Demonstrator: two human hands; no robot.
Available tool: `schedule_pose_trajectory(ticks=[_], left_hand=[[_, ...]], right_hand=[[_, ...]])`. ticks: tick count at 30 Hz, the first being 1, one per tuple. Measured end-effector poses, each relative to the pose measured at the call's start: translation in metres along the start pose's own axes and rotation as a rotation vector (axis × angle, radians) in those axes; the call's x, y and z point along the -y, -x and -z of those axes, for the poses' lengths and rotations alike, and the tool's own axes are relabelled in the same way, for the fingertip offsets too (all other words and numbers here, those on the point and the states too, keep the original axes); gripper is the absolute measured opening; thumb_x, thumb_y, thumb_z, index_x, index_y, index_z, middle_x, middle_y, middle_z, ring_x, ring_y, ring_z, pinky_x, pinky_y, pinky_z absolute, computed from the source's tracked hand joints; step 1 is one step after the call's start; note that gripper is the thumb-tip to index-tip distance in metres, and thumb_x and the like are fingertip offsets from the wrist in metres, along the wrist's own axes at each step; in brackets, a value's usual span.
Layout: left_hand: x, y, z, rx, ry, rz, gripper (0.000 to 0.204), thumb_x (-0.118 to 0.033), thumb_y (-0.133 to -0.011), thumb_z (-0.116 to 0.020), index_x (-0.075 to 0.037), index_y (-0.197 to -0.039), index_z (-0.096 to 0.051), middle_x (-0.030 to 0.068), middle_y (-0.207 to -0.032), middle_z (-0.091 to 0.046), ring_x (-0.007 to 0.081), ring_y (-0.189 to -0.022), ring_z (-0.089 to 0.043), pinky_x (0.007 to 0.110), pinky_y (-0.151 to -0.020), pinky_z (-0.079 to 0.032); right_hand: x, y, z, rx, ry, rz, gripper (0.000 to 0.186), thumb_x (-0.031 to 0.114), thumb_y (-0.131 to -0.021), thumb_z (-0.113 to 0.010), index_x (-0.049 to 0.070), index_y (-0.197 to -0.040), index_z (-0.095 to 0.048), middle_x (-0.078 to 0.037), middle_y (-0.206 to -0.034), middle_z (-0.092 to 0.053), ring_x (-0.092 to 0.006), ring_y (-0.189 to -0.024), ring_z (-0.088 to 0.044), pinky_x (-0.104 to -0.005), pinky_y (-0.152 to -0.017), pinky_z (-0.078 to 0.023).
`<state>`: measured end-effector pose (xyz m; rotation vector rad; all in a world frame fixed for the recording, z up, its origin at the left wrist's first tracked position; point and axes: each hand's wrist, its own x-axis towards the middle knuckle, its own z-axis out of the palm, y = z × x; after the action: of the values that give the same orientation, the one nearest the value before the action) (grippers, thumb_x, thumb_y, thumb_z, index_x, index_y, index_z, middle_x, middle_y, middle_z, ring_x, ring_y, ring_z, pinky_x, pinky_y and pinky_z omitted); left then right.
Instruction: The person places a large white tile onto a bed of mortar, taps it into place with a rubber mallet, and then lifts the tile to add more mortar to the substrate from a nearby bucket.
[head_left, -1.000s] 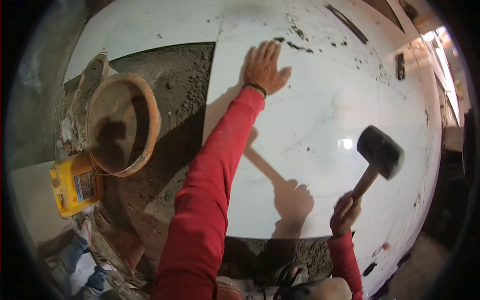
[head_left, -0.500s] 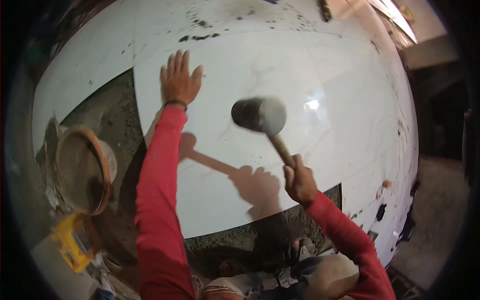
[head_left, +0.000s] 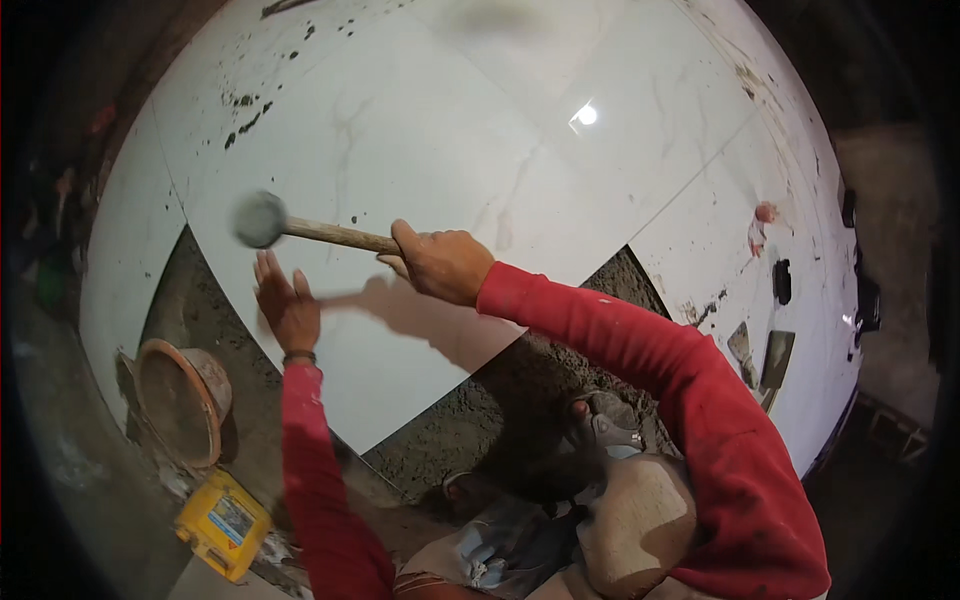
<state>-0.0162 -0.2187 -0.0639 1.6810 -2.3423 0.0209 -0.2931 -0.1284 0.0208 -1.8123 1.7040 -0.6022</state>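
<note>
My right hand grips the wooden handle of a rubber mallet. The grey mallet head, slightly blurred, hangs over the left part of a large white marbled floor tile, just beyond my left fingertips. My left hand lies flat near the tile's left edge with its fingers stretched out and holds nothing. Whether the mallet head touches the tile I cannot tell. Dark wet mortar lies along the tile's near edge and also to its left.
At the left stand a round mortar-stained bucket and a yellow jerrycan. A trowel-like flat tool and a small black object lie on the tiles at the right. Mortar crumbs dot the far tiles.
The mallet has swung left, from the tile's middle to its left side. My left hand has come nearer to me and to the left. The whole view has turned.
</note>
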Motion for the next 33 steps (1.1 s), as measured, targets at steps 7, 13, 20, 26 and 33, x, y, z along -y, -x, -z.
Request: schedule_pose_trajectory(ticks=[7, 13, 20, 26, 33], left_hand=[[-0.028, 0.034, 0.012, 0.018, -0.055, -0.019, 0.055, -0.027, -0.103, -0.04, -0.007, -0.153, -0.025, 0.0168, -0.157, -0.028, 0.0349, -0.145, -0.028, 0.051, -0.116, -0.023], [-0.013, 0.033, -0.013, -0.099, 0.323, 0.015, 0.055, -0.019, -0.092, -0.06, 0.003, -0.14, -0.043, 0.0258, -0.146, -0.042, 0.0414, -0.137, -0.037, 0.049, -0.113, -0.03], [-0.015, 0.041, -0.001, -0.119, -0.02, 0.086, 0.064, -0.038, -0.095, -0.048, -0.002, -0.147, -0.037, 0.0191, -0.154, -0.035, 0.0317, -0.142, -0.032, 0.049, -0.117, -0.022], [-0.013, 0.043, 0.016, -0.111, 0.099, 0.206, 0.063, -0.036, -0.095, -0.047, -0.003, -0.148, -0.035, 0.013, -0.157, -0.031, 0.0278, -0.146, -0.026, 0.046, -0.12, -0.018], [-0.013, 0.043, 0.007, -0.094, 0.129, 0.195, 0.064, -0.036, -0.094, -0.049, -0.003, -0.147, -0.036, 0.0148, -0.155, -0.034, 0.0294, -0.145, -0.027, 0.048, -0.12, -0.018]], right_hand=[[-0.011, 0.038, 0.002, -0.131, -0.176, 0.032, 0.038, 0.042, -0.101, -0.046, 0.004, -0.1, -0.044, -0.02, -0.064, -0.061, -0.0428, -0.054, -0.058, -0.0539, -0.051, -0.045], [-0.016, 0.063, -0.009, -0.239, -0.2, 0.196, 0.028, 0.03, -0.098, -0.052, 0.01, -0.116, -0.059, -0.019, -0.071, -0.064, -0.0392, -0.065, -0.063, -0.0519, -0.062, -0.049], [-0.008, 0.055, -0.013, -0.37, -0.047, 0.109, 0.014, 0.017, -0.101, -0.053, 0.005, -0.109, -0.053, -0.025, -0.071, -0.061, -0.0439, -0.062, -0.062, -0.0468, -0.05, -0.044], [0.008, 0.028, -0.012, -0.28, 0.034, 0.093, 0.024, 0.028, -0.104, -0.045, 0.005, -0.103, -0.05, -0.026, -0.065, -0.059, -0.0447, -0.055, -0.058, -0.0483, -0.047, -0.04], [0.005, -0.016, -0.025, -0.219, 0.137, -0.015, 0.026, 0.029, -0.103, -0.048, 0.003, -0.101, -0.05, -0.029, -0.073, -0.061, -0.048, -0.064, -0.06, -0.0492, -0.051, -0.042]])
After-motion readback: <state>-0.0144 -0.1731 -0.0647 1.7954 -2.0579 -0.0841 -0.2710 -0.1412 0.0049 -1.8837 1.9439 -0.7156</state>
